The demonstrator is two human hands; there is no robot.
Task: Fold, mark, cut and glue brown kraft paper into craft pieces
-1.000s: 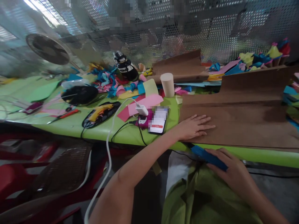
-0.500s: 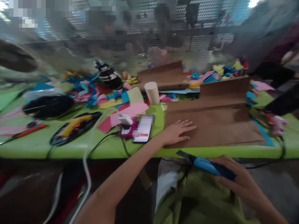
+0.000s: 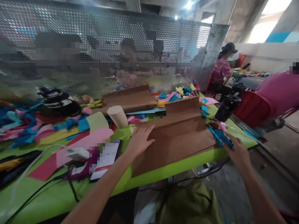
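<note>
My left hand lies with fingers spread on the left side of a folded brown cardboard sheet. One part of the cardboard stands up at its back. Past the sheet's right end, my right hand is closed on the near end of a blue tool. The tool's far end reaches among small scraps at the table's right side, and its exact kind is unclear. A pale cardboard tube stands just behind my left hand. Another brown cardboard piece is propped farther back.
Left of my arm lie a phone, a purple device with a white plug, and pink paper. Coloured scraps and a perforated metal screen line the back. A black cord hangs along the front edge. People sit at the right.
My view has turned to the right. My right hand has carried the blue tool from above my lap to the table's right side. My left hand has shifted farther back on the cardboard.
</note>
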